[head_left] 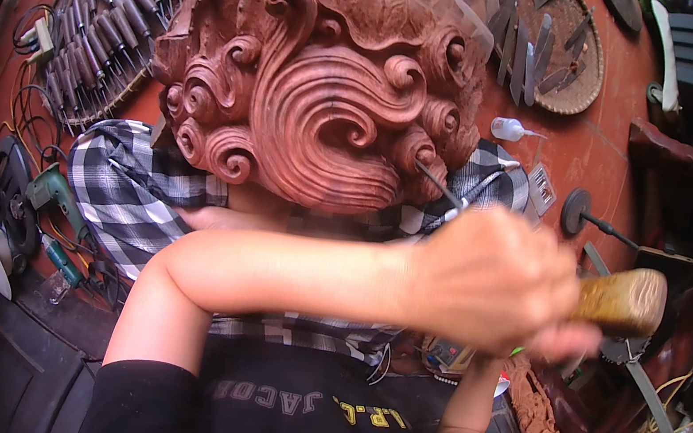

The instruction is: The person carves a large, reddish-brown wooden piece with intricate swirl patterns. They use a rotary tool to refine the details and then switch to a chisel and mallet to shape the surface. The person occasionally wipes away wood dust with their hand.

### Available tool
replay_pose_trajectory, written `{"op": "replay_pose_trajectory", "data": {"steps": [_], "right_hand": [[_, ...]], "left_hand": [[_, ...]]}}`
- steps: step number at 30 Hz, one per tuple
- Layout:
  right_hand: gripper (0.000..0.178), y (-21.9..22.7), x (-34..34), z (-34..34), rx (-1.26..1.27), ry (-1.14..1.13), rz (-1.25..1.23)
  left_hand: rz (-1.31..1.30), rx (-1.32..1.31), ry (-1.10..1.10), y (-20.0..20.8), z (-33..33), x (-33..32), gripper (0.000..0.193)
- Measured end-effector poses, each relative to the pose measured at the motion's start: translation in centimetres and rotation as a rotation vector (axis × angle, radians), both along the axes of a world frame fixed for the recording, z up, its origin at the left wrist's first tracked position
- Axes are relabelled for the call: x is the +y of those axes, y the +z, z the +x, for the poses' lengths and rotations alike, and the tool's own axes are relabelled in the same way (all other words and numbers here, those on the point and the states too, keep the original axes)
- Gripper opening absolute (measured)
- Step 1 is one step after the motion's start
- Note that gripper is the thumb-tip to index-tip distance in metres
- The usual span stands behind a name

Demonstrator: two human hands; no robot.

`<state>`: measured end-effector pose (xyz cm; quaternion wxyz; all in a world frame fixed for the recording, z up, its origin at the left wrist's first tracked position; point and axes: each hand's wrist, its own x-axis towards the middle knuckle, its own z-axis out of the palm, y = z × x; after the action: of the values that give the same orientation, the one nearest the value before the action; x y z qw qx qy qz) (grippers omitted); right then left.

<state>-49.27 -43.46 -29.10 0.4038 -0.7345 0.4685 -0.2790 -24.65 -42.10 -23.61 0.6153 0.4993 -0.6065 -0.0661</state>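
In front of me stands a reddish-brown carving (pixel 317 114) covered in swirls and curled knobs, with clear plastic sheeting over its far edge. My left hand (pixel 489 278), blurred by motion, is closed in a fist after my left forearm crosses in front of me. From its far side runs the thin metal shaft of a chisel (pixel 441 183), its tip at a knob on the carving's right side. A thick yellowish wooden mallet (pixel 625 301) juts out to the right of the fist. My right forearm (pixel 474 397) rises toward it, and my right hand is mostly hidden behind the left.
Several wood-handled chisels (pixel 114 29) fill a woven tray at the far left. Flat blades lie in a round basket (pixel 593 38) at the far right, near a small white bottle (pixel 510 129). A green power tool (pixel 58 196) and cables lie left. Black-and-white checked cloth (pixel 114 182) covers my legs.
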Motion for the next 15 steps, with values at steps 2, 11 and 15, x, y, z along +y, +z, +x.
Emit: {"op": "replay_pose_trajectory", "data": {"steps": [2,11,15], "right_hand": [[0.062,0.1,-0.6,0.6,0.032,-0.029,-0.012],[0.03,0.6,-0.8,3.3,-0.253,-0.019,0.416],[0.031,0.5,-0.6,3.2,-0.282,-0.005,0.436]], "left_hand": [[0.082,-0.039,0.124,-0.4,1.2,-0.9,0.041],[0.165,-0.031,0.241,-0.9,3.0,-2.2,0.043],[0.173,-0.033,0.251,-1.0,2.9,-2.3,0.042]]}}
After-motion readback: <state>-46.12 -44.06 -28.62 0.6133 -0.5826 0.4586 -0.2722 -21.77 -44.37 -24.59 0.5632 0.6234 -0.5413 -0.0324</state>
